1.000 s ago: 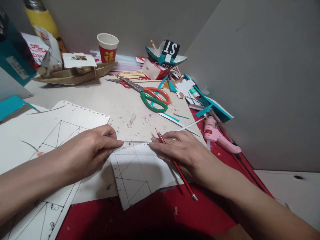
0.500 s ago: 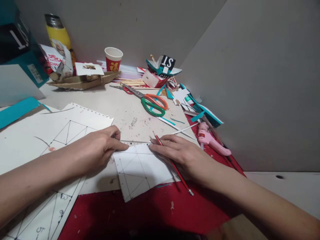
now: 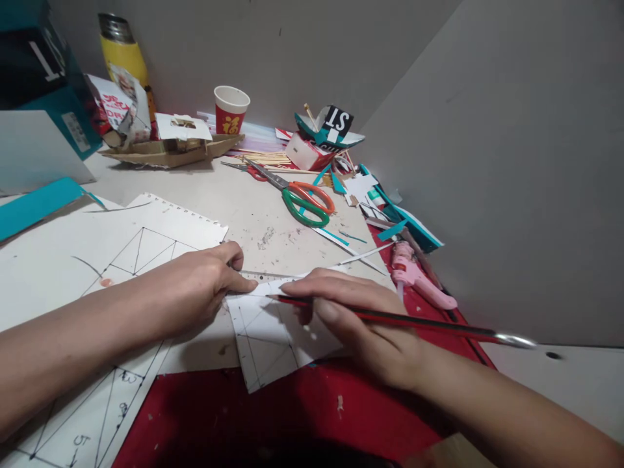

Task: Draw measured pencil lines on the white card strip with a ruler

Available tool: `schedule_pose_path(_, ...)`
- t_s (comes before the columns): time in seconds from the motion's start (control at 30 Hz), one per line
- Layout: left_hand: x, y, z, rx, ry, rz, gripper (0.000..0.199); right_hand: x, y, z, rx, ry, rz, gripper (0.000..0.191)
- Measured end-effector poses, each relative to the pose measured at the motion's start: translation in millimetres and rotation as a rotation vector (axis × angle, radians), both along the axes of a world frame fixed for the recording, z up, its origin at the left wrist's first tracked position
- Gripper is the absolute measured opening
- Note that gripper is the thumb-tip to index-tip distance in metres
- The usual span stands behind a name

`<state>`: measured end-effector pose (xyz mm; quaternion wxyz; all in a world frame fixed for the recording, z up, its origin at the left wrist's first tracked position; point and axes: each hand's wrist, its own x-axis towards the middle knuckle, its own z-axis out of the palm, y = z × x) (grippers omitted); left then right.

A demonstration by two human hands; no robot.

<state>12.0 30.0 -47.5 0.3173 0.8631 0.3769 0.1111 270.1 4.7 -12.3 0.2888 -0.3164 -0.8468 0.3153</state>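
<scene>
A small white paper (image 3: 266, 354) with pencilled lines lies at the table's front edge. Along its upper edge rests a thin clear ruler (image 3: 262, 277). My left hand (image 3: 207, 283) presses the ruler's left part with a fingertip, its other fingers curled in. In my right hand (image 3: 363, 315) is a red and black pencil (image 3: 409, 320), held between thumb and fingers, its tip over the small paper and its silvery end pointing right. Under my left forearm lies a larger white sheet (image 3: 190, 231) with drawn triangles and numbers.
Scissors (image 3: 307, 203) with green and orange handles lie beyond the hands. A pink glue gun (image 3: 416, 276) is at the right on red cloth. Farther back stand a red paper cup (image 3: 231, 117), a cardboard boat (image 3: 170, 155), a yellow bottle (image 3: 124, 60) and scattered scraps.
My right hand has lifted and now grips the pencil, which has swung from steep to nearly level with its tip on the left. My left hand stays on the ruler. The view has shifted slightly.
</scene>
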Motion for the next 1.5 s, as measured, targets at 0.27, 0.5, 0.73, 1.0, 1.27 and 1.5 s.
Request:
schedule_pose_path(0.27, -0.9, 2.0, -5.1, 0.036, 0.007, -0.049, 0.042, -26.3, 2.2, -29.1, -0.053, 0.016, -0.036, 0.012)
schedule_pose_path(0.5, 0.1, 4.3, -3.8, 0.033, 0.003, -0.061, 0.036, -27.8, 3.4, -39.9, -0.035, 0.056, 0.029, 0.014)
schedule_pose_path(0.73, 0.3, 3.8, -2.9, 0.013, -0.007, -0.064, 0.034, -28.6, 5.4, -44.6, -0.008, 0.063, 0.06, 0.016)
schedule_pose_path(1.0, 0.7, 3.7, 0.3, -0.017, 0.028, -0.051, 0.031, -29.6, 3.8, -48.3, 0.044, 0.074, 0.07, 0.016)
schedule_pose_path(1.27, 0.4, 3.7, -1.5, -0.006, 0.03, -0.054, 0.029, -28.9, 2.0, -49.9, 0.055, 0.061, 0.09, 0.014)
schedule_pose_path(1.5, 2.4, 3.6, 1.4, -0.012, 0.067, -0.034, 0.03, -28.8, -1.1, -48.1, 0.063, 0.059, 0.062, 0.014)
